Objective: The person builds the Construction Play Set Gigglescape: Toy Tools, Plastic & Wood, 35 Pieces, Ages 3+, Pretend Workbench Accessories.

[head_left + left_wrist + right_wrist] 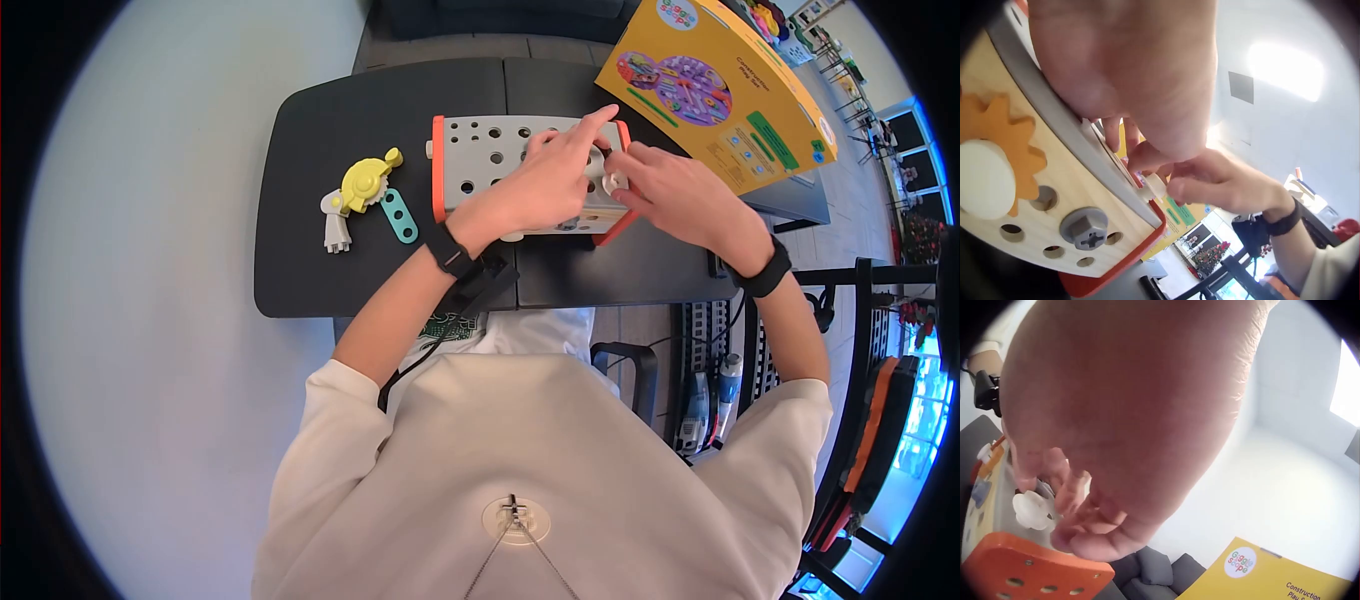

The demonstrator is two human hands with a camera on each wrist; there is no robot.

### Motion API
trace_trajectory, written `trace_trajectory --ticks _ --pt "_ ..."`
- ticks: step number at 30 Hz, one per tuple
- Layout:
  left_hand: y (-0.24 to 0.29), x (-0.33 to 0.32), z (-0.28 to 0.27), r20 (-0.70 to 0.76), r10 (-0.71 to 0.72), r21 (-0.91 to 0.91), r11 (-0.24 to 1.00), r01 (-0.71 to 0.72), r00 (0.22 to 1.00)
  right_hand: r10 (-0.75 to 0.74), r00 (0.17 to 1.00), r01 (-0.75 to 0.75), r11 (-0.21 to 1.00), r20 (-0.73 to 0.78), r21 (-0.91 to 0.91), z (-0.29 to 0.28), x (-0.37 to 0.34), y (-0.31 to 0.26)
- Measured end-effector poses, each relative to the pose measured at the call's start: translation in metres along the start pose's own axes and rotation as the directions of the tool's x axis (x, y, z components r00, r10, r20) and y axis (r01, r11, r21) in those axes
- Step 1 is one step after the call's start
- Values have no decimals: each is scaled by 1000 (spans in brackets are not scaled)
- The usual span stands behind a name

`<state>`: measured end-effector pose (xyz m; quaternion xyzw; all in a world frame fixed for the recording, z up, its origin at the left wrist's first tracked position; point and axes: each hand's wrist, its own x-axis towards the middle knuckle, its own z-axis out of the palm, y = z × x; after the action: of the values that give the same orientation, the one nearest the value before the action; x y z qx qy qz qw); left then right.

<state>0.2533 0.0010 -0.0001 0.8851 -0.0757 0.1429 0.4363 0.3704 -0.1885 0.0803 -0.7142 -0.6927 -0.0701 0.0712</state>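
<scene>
A toy workbench [510, 170] with a grey, hole-dotted top and orange-red ends stands before me. Over the right part of its top lies my left hand [540, 185], one finger stretched out and others bent down toward the surface. My right hand [685, 195] comes in from the right, pinching a white lobed plastic piece [1032, 509] at the bench's right end. Left fingertips are close beside that piece in the right wrist view; what they hold, I cannot tell. An orange gear [1007, 150] with a white cap and a grey bolt [1088, 230] sit on the wooden side.
Left of the bench, a yellow toy part [366, 184] with a pale grey claw-like end lies by a teal strip with holes [399, 216] on the dark table [330, 120]. A large yellow box [720, 90] stands behind on the right. A black rack is at far right.
</scene>
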Motion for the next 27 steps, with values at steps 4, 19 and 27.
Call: trace_trajectory --ticks 4,19,27 --pt "21 -2 4 -26 3 162 987 1 1000 39 999 -39 988 -2 -148 10 6 -3" --pt "23 -3 8 -75 -10 185 982 23 997 109 978 -85 987 180 -136 3 11 -7" --pt "2 -1 5 -40 25 95 995 -22 999 131 973 -129 991 192 -23 -10 3 -6"
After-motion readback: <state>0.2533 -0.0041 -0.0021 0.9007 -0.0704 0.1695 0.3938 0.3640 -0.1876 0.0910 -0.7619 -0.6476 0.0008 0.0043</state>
